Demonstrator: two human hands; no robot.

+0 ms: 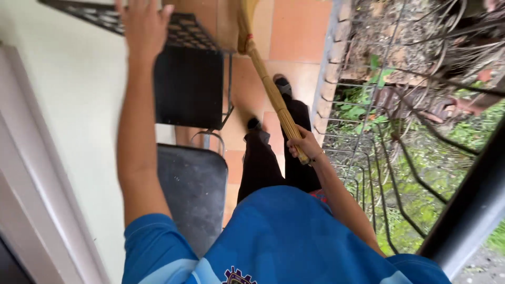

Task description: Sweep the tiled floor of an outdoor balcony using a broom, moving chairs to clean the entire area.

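Two hands are working: the right hand (pixel 304 143) is gripping the handle end of a straw broom (pixel 268 84), fingers wrapped around it, its bristle head reaching the tiled floor (pixel 297 31) at the far edge; the left hand (pixel 142 23), fingers spread, is resting on a black metal chair (pixel 189 79). Sweeping progress is not showing. Room is running narrow between wall (pixel 68 94) and wire railing (pixel 363 131)

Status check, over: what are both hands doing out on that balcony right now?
Right hand gripping broom handle. Left hand reaching onto black metal chair. Second chair close on the left, railing tight on the right.
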